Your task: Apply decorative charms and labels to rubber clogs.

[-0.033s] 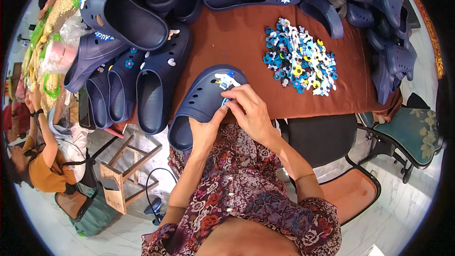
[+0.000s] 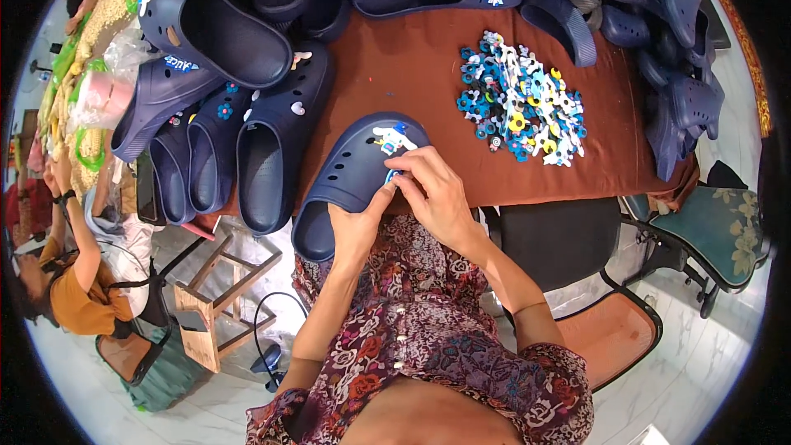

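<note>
A dark blue clog lies tilted at the near edge of the table, its toe pointing away to the right. A white charm with a blue top sits on its upper. My left hand grips the clog's near side, the fingers hidden inside the opening and the thumb outside. Bent over that same side, my right hand pinches a small blue charm against the upper, close to my left thumb. Fingers cover most of this charm, so its shape cannot be made out.
Loose charms form a heap on the brown cloth. Finished-looking clogs with charms stand at left; more clogs pile up along the back and right. A co-worker is at far left, near a wooden stool. Chairs stand at right.
</note>
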Tool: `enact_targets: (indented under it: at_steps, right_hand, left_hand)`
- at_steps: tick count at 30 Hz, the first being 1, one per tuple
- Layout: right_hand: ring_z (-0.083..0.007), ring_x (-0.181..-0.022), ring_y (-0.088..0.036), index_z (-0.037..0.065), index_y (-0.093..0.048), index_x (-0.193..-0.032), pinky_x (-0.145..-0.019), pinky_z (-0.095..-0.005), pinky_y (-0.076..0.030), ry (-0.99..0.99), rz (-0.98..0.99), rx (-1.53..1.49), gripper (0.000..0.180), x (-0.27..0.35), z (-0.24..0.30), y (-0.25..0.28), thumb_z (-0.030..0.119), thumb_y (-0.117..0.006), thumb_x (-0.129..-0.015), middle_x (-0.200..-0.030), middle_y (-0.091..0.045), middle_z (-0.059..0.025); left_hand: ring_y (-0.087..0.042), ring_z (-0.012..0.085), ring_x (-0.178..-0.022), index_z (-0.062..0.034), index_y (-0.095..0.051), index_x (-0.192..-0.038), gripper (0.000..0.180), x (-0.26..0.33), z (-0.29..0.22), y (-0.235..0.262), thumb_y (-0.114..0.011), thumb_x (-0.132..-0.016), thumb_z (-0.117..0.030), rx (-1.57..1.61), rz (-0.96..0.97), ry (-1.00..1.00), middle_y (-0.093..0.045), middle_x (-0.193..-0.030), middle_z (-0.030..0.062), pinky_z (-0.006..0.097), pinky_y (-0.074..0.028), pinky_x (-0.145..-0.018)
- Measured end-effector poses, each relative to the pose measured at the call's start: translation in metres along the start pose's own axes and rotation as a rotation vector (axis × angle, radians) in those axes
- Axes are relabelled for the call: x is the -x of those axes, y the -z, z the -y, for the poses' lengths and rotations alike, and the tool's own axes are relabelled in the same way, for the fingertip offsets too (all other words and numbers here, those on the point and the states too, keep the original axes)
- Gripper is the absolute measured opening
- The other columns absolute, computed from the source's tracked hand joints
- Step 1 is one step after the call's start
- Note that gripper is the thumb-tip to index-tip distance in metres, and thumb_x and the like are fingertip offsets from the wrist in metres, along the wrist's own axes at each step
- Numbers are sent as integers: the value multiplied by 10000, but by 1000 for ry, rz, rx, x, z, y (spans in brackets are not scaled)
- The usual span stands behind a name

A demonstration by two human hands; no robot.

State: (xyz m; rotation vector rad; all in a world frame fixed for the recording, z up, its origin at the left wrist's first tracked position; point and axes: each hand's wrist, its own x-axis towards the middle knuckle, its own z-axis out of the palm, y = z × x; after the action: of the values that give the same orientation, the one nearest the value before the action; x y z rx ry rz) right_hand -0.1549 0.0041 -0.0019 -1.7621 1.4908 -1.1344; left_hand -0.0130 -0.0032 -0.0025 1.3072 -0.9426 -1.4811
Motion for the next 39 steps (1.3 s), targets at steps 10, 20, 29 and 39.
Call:
enact_targets:
  at_steps: [10, 20, 29, 39]
  right_hand:
    - [-235, -883, -622, 35, -666, -984, -752, -317, -505, -110, -178, -55, 160, 10, -4, 15, -7, -635, -832, -954, -614, -114]
    - [-192, -849, -595, 44, -634, -1013, -702, -305, -476, -321, -493, 427, 161, 20, -83, 95, -6, -588, -867, -939, -592, -92]
    - [-225, -840, -580, 7, -592, -1062, -703, -330, -488, -304, -492, 523, 222, 15, -99, 96, 56, -647, -853, -988, -553, -134]
    - [-247, -800, -560, 17, -607, -916, -720, -362, -456, -265, -490, 593, 150, 7, -103, 100, 95, -691, -818, -851, -572, -111]
  left_hand:
    - [-624, 183, -983, 51, -575, -1135, 411, 4, 7, 1, -745, -772, -40, -98, -24, -50, -641, -1092, 119, 310, -490, -879]
    - [-609, 190, -1021, 40, -550, -1171, 489, 5, -4, 2, -776, -747, -51, -53, 41, 165, -630, -1136, 112, 324, -477, -911]
    - [-618, 194, -1017, 35, -562, -1158, 473, 7, 3, 8, -777, -745, -51, -69, 72, 92, -638, -1124, 113, 326, -480, -909]
    - [-621, 184, -981, 35, -581, -1123, 412, 5, 2, 7, -756, -764, -66, -102, 50, 46, -647, -1083, 101, 323, -488, -873]
